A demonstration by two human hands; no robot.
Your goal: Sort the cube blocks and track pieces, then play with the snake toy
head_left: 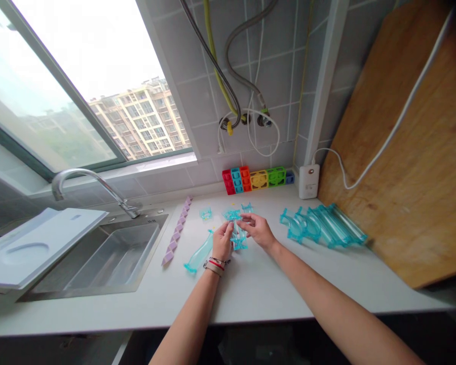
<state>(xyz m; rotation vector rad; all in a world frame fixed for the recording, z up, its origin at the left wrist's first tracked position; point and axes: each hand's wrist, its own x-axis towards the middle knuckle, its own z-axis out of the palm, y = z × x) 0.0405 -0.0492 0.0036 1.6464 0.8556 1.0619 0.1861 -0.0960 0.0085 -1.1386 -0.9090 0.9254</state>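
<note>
Between my two hands is a clear teal plastic track piece (239, 234), with flared ends. My left hand (223, 242), a bracelet at its wrist, grips its left side with the fingers closed. From the right, my right hand (257, 229) pinches it near the upper end; the fingers partly hide it. Just beyond my fingertips lies another teal piece (231, 214), and whether it is joined to the held one I cannot tell. A long teal track piece (200, 252) lies left of my left hand. Small teal connectors (205, 213) sit farther back on the counter.
Several teal track pieces (323, 225) lie in a row at right. Colored blocks (251, 179) line the back wall. A strip of lilac diamond shapes (177, 232) lies near the sink (137, 284). A white charger box (309, 181) stands before a wooden board (403, 152).
</note>
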